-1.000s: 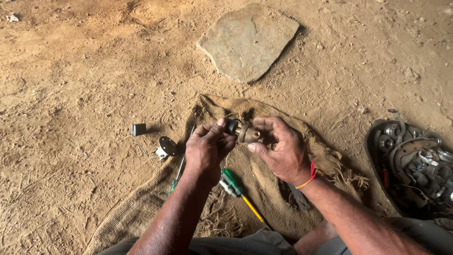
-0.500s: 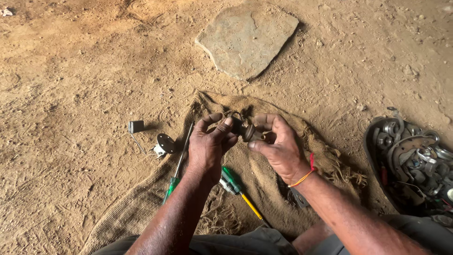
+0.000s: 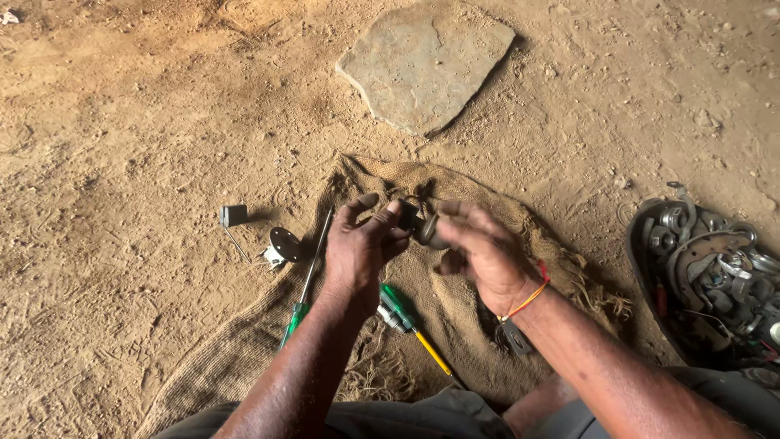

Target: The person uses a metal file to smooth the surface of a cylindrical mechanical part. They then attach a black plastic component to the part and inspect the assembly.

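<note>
Both my hands meet over a piece of burlap sacking (image 3: pixel 244 349) spread on the dirt. My left hand (image 3: pixel 361 244) pinches a small dark metal part (image 3: pixel 412 218) with thumb and fingers. My right hand (image 3: pixel 479 252), with a red-and-yellow thread at the wrist, grips the other end of the same part. Under my left forearm lies a long screwdriver (image 3: pixel 305 280) with a green handle. A shorter green-handled tool with a yellow shaft (image 3: pixel 410 325) rests on the sacking between my arms. How the dark part is built is hidden by my fingers.
A flat grey stone (image 3: pixel 426 61) lies on the ground beyond the sacking. Left of it sit a small grey block (image 3: pixel 233 215) and a dark round disc (image 3: pixel 285 242). A dark pan of metal parts and springs (image 3: pixel 715 276) stands at the right.
My hands have stayed together on the small dark part, turning it slightly; the fingers of my right hand have shifted around it. The tools on the sacking have not moved.
</note>
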